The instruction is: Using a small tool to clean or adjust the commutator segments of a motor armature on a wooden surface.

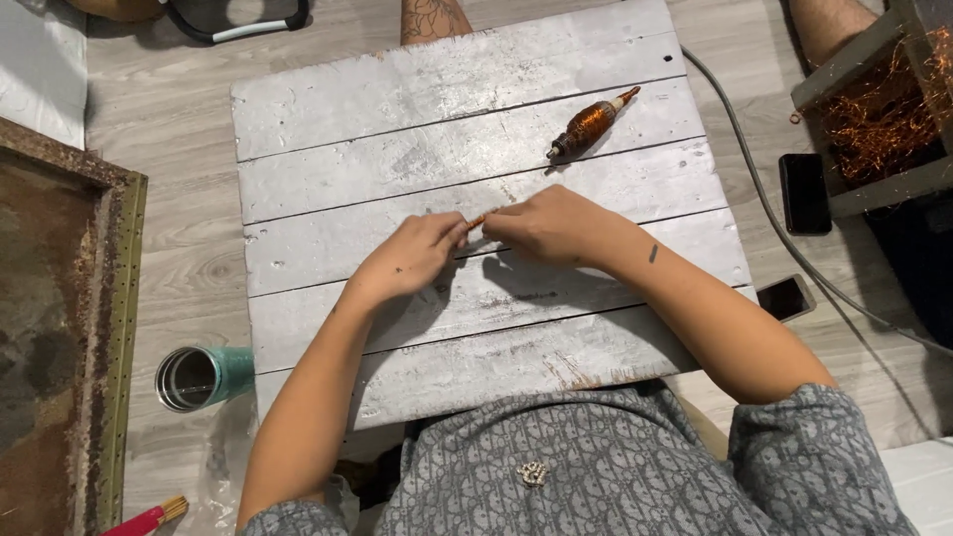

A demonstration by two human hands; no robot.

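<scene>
At the frame's centre, left hand [412,256] and right hand [551,226] each keep a closed fingertip grip on a thin copper strand [476,220] above the grey plank counter [328,119]; steady, even tension suits it.

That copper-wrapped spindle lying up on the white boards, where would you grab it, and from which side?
Probably around the fat middle of the copper-wound spool, coming straight down from above. It lies flat and slanted on the white plank table, with bare boards on both long sides, so fingers can close across its width. The ends taper to thin tips, a poorer grip. Both the left hand and right hand are busy pinching a small piece.
</scene>
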